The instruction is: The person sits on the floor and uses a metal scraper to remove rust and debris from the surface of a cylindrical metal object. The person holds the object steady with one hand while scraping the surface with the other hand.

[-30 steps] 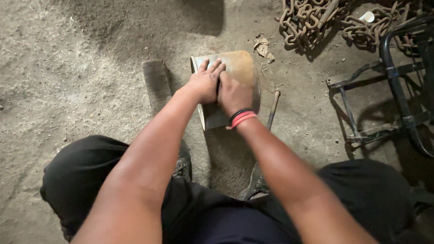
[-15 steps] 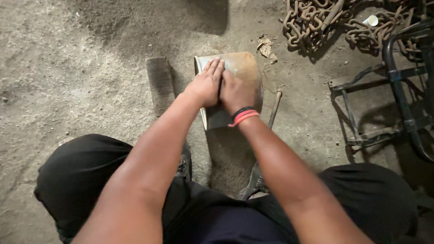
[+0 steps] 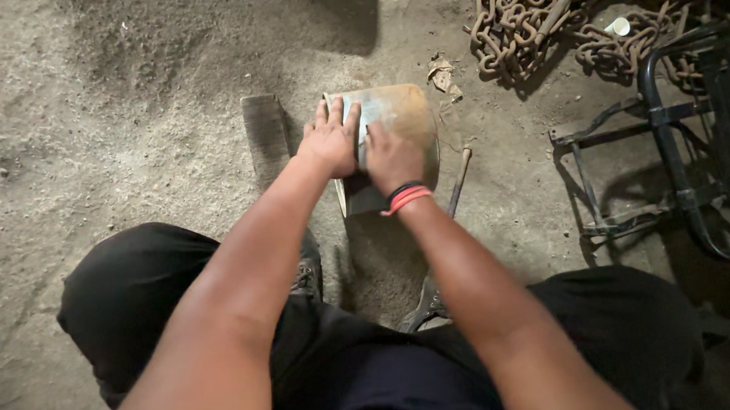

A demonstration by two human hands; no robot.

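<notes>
Metal sheet (image 3: 398, 115): I see tan-brown, grey patches.
Wristbands (image 3: 406, 197): black, red.
Chains (image 3: 536, 21): rusty brown.
Trousers (image 3: 142, 294): black.

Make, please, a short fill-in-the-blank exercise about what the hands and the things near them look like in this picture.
1. Both hands, the left hand and the right hand, press on a curved metal ____.
2. The right wrist wears red and ____ bands.
3. A pile of rusty ____ lies at the top right.
4. The wooden block lies to the ____ of the left hand.

Missing words: sheet; black; chain; left
</notes>
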